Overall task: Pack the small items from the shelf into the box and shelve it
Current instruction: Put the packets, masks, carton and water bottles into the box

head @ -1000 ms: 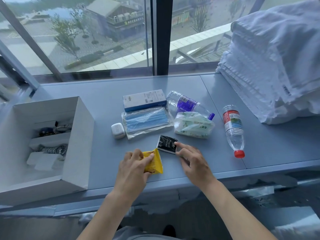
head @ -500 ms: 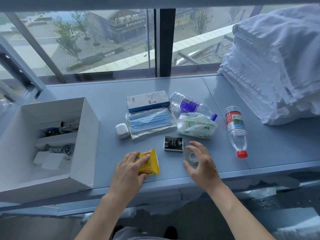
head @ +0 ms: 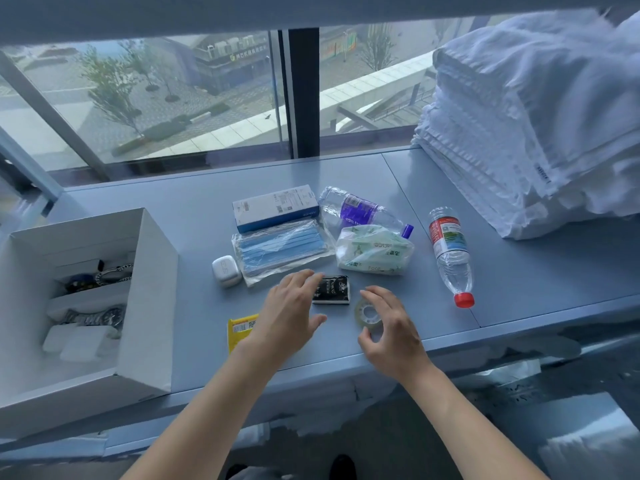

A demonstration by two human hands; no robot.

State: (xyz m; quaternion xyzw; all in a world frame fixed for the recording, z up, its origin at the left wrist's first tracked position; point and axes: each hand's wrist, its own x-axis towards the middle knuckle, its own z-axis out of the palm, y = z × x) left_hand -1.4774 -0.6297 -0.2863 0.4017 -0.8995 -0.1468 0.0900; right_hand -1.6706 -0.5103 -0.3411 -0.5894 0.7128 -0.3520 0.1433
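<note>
While both hands hover open | left hand (head: 289, 311) over glossy black packet (head: 333, 289) | right hand (head: 391, 327) above clear tape ring (head: 367, 312) | crinkly "Face" tissue pack (head: 374, 250) | white cardboard box (head: 152, 289) left, holding watches.

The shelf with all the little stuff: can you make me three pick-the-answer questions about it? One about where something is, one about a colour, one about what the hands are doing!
1. Where is the white box? A left end of the shelf B on the towels C on the floor
2. The upright-labelled water bottle has a cap coloured: A blue B red C green
3. The left hand and right hand are: A holding bottles B open, empty C in the box

A: it sits at the left end. B: red cap. B: fingers spread, nothing held.
</note>
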